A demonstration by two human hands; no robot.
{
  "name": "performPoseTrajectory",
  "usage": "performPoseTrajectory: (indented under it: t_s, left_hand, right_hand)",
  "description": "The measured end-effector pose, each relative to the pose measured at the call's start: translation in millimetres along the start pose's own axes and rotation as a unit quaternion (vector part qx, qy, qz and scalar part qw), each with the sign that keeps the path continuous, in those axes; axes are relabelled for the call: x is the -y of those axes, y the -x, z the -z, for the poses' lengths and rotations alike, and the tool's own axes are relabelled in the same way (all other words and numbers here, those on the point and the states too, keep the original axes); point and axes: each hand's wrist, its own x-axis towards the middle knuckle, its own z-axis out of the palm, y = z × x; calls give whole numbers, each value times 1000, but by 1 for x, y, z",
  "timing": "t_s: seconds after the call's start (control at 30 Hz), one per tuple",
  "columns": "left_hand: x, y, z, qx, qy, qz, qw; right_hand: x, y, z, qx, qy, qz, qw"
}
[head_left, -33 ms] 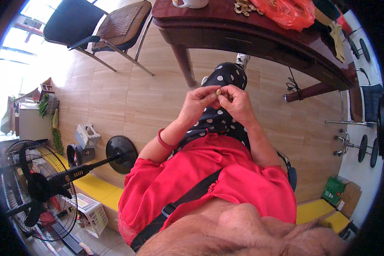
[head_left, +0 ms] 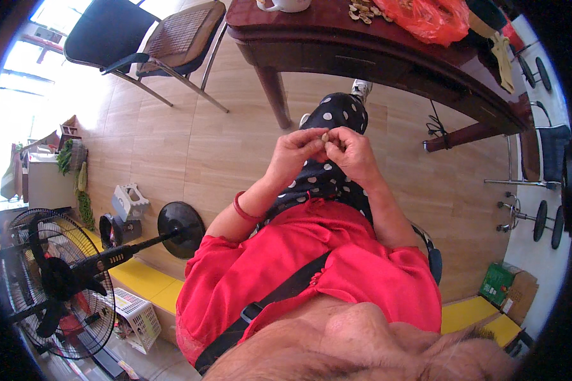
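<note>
Over my lap, my left hand [head_left: 295, 151] and my right hand [head_left: 354, 155] meet at the fingertips. Pinched between them is a small, pale tan peanut [head_left: 325, 137], partly covered by my thumbs and fingers. Both hands are closed, and whatever lies deeper in the right fingers is hidden. Polka-dot trousers [head_left: 311, 181] are below my hands. Ahead on the dark red table [head_left: 337, 47] lies a small heap of peanut shells [head_left: 364, 11], beside a crumpled red plastic bag [head_left: 429, 22].
A white cup [head_left: 287, 4] stands at the table's near left. Farther left is a chair [head_left: 171, 41]. A standing fan [head_left: 57, 279], a small stool [head_left: 130, 201] and a white basket [head_left: 138, 320] are at my left. Boxes [head_left: 507, 289] sit at lower right.
</note>
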Motion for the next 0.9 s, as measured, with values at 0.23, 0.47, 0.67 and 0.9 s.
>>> performPoseTrajectory:
  t_s: [0.23, 0.47, 0.67, 0.9]
  left_hand:
    - [-1, 3, -3, -59, -51, -42, 996]
    - [6, 1, -10, -99, -9, -39, 994]
    - [23, -5, -8, -134, -59, -86, 985]
    - [17, -7, -6, -126, -92, -29, 987]
  right_hand:
    - [-3, 2, -16, -40, 40, 32, 998]
    - [-8, -3, -23, -68, 85, 34, 994]
    - [-17, -7, -30, -72, 103, 7, 992]
    - [-33, -7, -27, -43, 71, 24, 996]
